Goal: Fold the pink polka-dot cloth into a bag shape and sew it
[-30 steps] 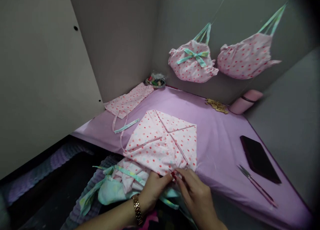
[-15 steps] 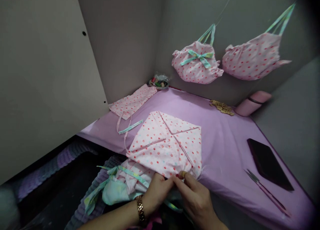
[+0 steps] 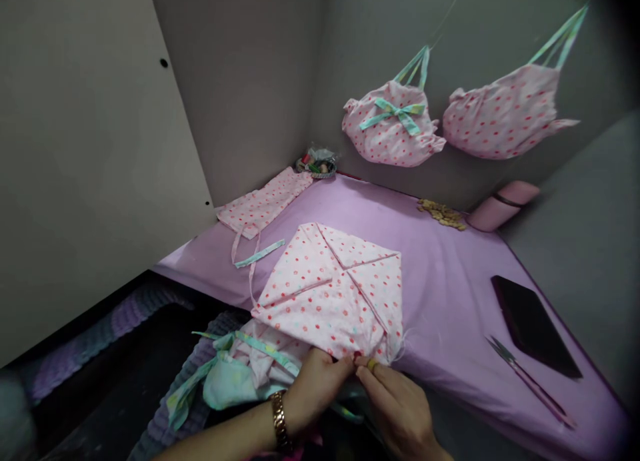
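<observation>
A pink folded cloth (image 3: 340, 294) with red dots lies over the table's front edge, its seams crossing near the middle. My left hand (image 3: 320, 384) grips its near edge, thumb on top, and wears a gold bracelet. Beside it my right hand (image 3: 395, 401), with a ring on one finger, is closed in a pinch at the same edge. What sits between those fingertips is too small to make out. Fine pale thread (image 3: 406, 341) shows by the cloth's right corner. Mint-green fabric with ties (image 3: 233, 381) hangs below on the left.
On the purple tablecloth (image 3: 440, 301) are slim scissors (image 3: 530, 381), a dark tablet-like slab (image 3: 535, 327), a pink flask (image 3: 503, 206), a tan heap (image 3: 443, 214), a small basket (image 3: 323, 167) and another dotted cloth (image 3: 265, 201). Two dotted pieces, a bow-trimmed one (image 3: 395, 124) and a plain one (image 3: 505, 114), hang at the wall.
My right hand has shifted slightly down and right, its fingers closer together at the cloth's edge. My left hand keeps its grip. The view has moved a little.
</observation>
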Demonstrator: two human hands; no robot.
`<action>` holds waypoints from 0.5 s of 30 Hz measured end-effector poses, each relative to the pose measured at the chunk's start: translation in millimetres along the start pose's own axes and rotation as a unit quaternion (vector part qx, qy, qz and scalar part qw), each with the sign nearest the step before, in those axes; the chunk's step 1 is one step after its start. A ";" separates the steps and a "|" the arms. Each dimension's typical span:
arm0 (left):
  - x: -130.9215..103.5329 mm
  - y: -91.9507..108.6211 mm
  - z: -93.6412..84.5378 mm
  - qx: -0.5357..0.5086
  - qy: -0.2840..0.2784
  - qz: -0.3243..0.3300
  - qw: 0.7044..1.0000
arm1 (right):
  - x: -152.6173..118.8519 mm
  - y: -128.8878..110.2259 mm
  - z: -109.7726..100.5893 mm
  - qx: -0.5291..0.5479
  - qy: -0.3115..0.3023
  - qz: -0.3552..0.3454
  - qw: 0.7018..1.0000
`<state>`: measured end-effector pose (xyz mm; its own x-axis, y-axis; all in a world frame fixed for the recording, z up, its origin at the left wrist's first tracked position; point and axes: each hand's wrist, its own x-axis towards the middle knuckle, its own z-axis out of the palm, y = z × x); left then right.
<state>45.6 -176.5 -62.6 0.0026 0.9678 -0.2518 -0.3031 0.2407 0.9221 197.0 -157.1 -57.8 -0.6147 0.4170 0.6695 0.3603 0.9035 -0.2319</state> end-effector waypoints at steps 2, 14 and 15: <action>1.4 -4.0 -1.2 0.010 0.024 -0.019 1.000 | 2.0 -7.1 0.8 0.041 -0.012 0.046 0.998; 0.0 -7.1 1.5 -0.120 0.037 -0.063 0.990 | 41.1 -4.0 -40.4 0.355 0.194 0.474 0.782; -0.4 -6.1 1.9 -0.119 0.045 -0.064 0.990 | 43.3 0.9 -49.2 0.384 0.188 0.487 0.762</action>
<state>49.2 -178.1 -67.5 -0.0258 0.9178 -0.3962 -0.5210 0.3259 0.7889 205.2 -143.1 5.7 -0.0222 0.9991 0.0374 -0.0871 0.0354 -0.9956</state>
